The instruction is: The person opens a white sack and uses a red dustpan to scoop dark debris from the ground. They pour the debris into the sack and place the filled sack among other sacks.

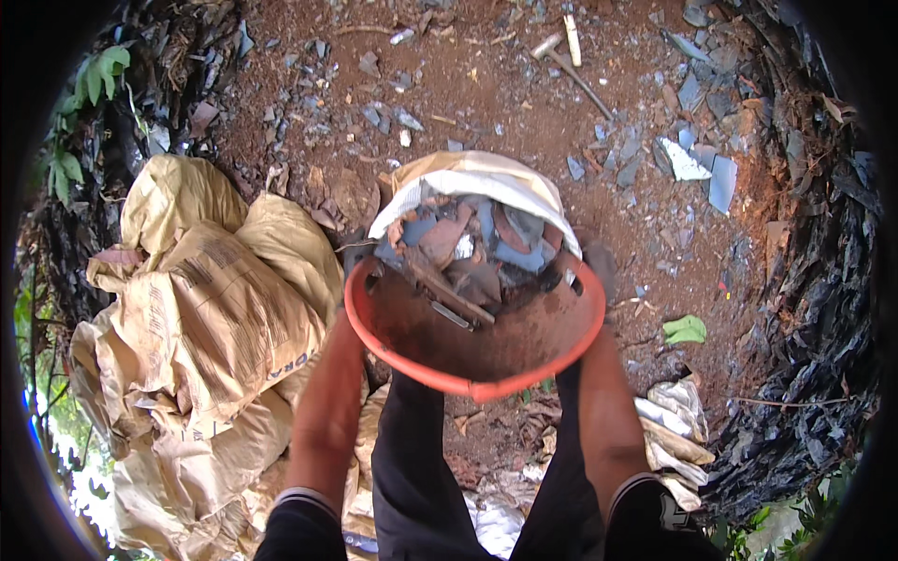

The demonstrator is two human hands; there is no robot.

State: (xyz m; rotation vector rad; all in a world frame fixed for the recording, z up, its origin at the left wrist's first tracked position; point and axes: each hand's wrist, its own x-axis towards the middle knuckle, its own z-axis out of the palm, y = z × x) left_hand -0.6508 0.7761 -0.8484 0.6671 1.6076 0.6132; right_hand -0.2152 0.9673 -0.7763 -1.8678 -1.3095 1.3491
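Between my forearms an orange basin [474, 379] is tipped away from me, its far edge over the mouth of a pale sack [468, 173]. Dark flat shards [463, 238], grey and reddish, fill the sack's mouth, and a few long pieces [440, 290] lie on the basin's inner wall. My left hand [357, 251] grips the basin's left side, and my right hand [599, 264] grips its right side. Both hands look dark, and most of their fingers are hidden behind the rim.
Several full tan sacks [224, 318] are heaped at the left. A hammer [575, 75] lies on the reddish ground at the far right. Stacked dark shards [795, 374] form a bank along the right. Crumpled white sacks [675, 421] lie near my right forearm.
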